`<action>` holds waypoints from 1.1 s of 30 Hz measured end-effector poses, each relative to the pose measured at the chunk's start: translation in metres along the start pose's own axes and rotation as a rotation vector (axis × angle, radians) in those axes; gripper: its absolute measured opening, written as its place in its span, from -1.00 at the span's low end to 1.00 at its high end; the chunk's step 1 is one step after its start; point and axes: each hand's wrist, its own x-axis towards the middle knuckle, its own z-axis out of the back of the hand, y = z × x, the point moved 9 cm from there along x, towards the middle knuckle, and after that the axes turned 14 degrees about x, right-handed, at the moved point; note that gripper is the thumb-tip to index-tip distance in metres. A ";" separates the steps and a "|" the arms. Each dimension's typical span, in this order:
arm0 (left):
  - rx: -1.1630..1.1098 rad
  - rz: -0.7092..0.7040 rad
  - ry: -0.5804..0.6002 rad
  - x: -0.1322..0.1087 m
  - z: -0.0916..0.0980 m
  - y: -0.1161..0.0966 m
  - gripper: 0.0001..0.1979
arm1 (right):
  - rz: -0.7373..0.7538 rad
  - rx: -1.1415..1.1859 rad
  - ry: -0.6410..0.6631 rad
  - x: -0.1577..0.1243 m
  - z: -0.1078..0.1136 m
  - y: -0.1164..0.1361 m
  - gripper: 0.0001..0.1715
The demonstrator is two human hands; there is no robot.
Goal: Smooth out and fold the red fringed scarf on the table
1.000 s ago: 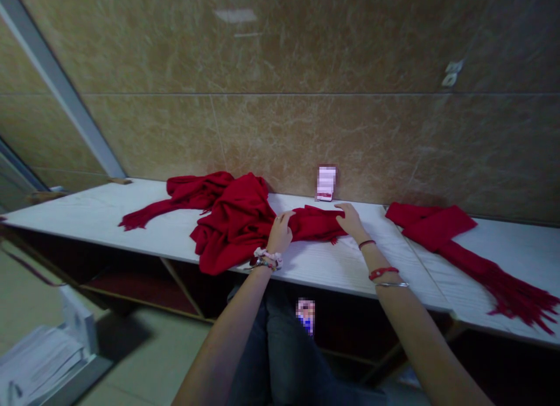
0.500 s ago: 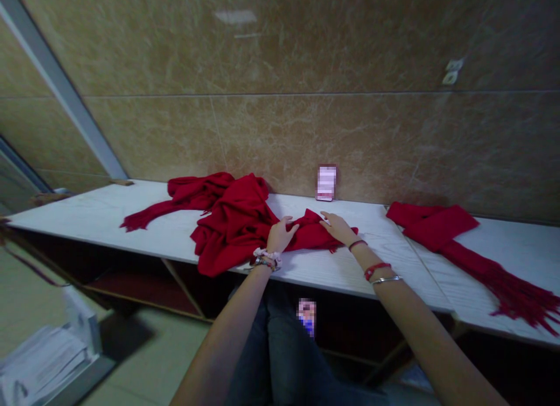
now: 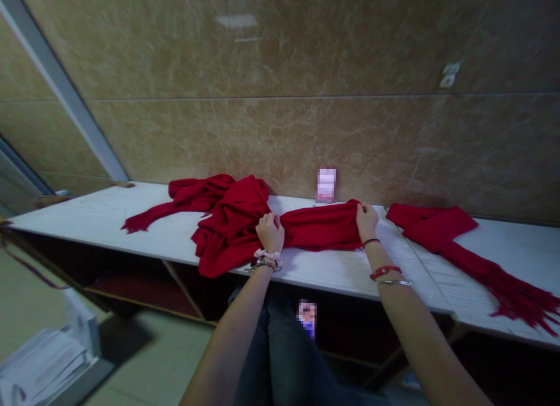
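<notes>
A red scarf lies stretched between my two hands on the white tabletop. My left hand is closed on it, beside the crumpled heap of red cloth. Its right end is gripped by my right hand, fingers pinched at the top edge. Whether the stretched piece and the heap are one cloth I cannot tell. Another red scarf, folded over with its fringe spread, rests to the right of my right hand.
A phone-like thing, blurred out, leans on the tiled wall behind the scarf. Dark open shelves lie under the tabletop. A container with papers stands at lower left. A small wooden piece sits at the far left edge.
My right hand has moved right, drawing the bunched scarf out into a flat strip. Both hands, open before, are now closed on the cloth.
</notes>
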 end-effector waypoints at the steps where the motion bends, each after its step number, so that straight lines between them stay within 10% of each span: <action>1: -0.028 -0.060 0.038 -0.001 -0.006 -0.005 -0.81 | -0.011 -0.050 0.003 0.000 0.000 -0.003 -0.81; 8: -0.192 -0.465 0.264 -0.020 -0.029 -0.044 -0.88 | 0.081 -0.317 0.135 -0.017 -0.034 -0.002 -0.71; 13: -0.170 -0.507 0.248 -0.022 -0.031 -0.044 -0.69 | 0.087 -0.481 0.216 -0.021 -0.041 -0.009 -0.80; 20: -0.039 -0.294 0.031 -0.008 -0.002 -0.027 -0.75 | 0.054 -0.496 -0.266 0.000 0.037 0.021 -0.67; 24: 0.020 -0.493 0.087 -0.020 -0.002 -0.047 -0.59 | 0.038 -0.540 -0.545 -0.008 0.091 0.035 -0.48; 29: 0.260 -0.601 0.408 -0.038 -0.041 -0.051 -0.51 | 0.101 -0.611 -0.304 -0.004 0.066 0.027 -0.63; 33: 0.347 -0.492 0.366 -0.018 -0.033 -0.036 -0.61 | 0.182 -0.660 -0.124 -0.008 0.025 0.030 -0.67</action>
